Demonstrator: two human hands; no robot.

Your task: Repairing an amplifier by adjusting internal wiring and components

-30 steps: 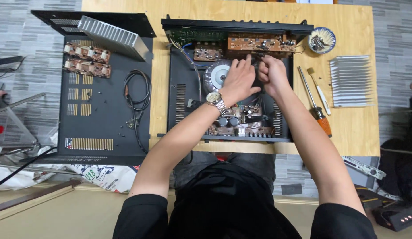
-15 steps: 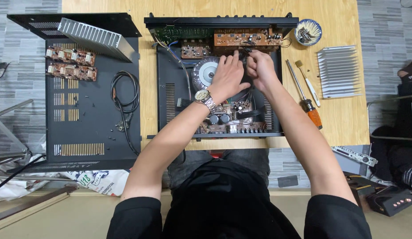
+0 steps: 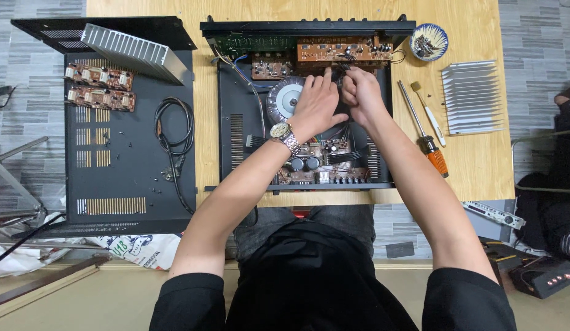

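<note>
while both hands work inside the open black metal amplifier chassis (image 3: pixel 306 110) at the middle of the pale wooden tabletop (image 3: pixel 475 165), the left hand (image 3: pixel 315 104), a metal wristwatch (image 3: pixel 283 136) at its wrist, lies flat with fingers spread over the round silver toroidal transformer (image 3: pixel 283 98). right hand (image 3: pixel 360 93): fingers curled shut around a bundle of black wires (image 3: pixel 346 67) just below the brown circuit board (image 3: pixel 340 50) along the chassis's far edge; what exactly they pinch cannot be told.

step in hand, as judged: freeing or seating a wire connection at that board. next move calls for a steady pull or push along the connector, the left hand bracing.

right side of tabletop: orange-handled screwdriver (image 3: pixel 429 138), small white-handled brush (image 3: pixel 429 113), ribbed grey aluminium heatsink (image 3: pixel 473 97), blue-and-white patterned bowl (image 3: pixel 429 41) at the far right corner.

left edge: black perforated cover panel (image 3: pixel 132 184) carrying a coiled black cable (image 3: pixel 174 129), two small brown boards (image 3: pixel 100 89), a long silver finned heatsink (image 3: pixel 132 54).
</note>
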